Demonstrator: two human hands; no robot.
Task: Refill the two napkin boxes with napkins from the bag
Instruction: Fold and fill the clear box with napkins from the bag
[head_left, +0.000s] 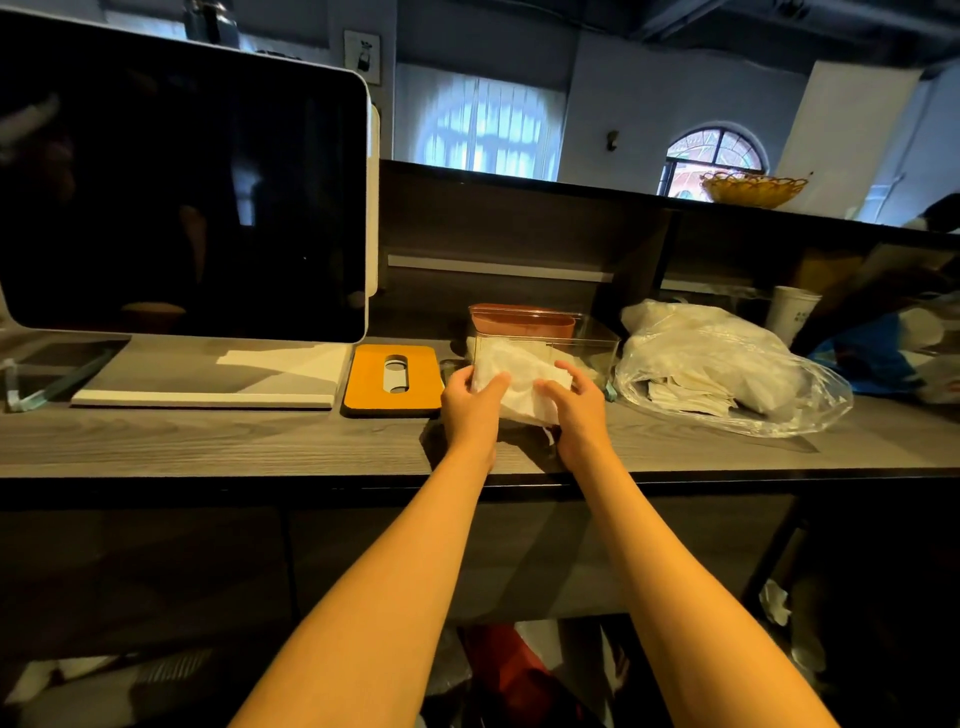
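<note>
A stack of white napkins (519, 384) is held between both my hands just in front of a clear napkin box (597, 340). My left hand (470, 400) grips the stack's left edge, my right hand (574, 402) its right edge. The stack leans against the box's near wall. Inside or behind the clear box I see a brown container (524, 319). An orange lid with a slot (392, 379) lies flat left of the box. The clear plastic bag (727, 364) with more napkins lies to the right.
A large dark screen on a white stand (182, 208) fills the left of the wooden counter (208, 441). A paper cup (792, 314) stands behind the bag. A raised dark ledge (519, 218) runs along the back, with a woven basket (753, 188) on it.
</note>
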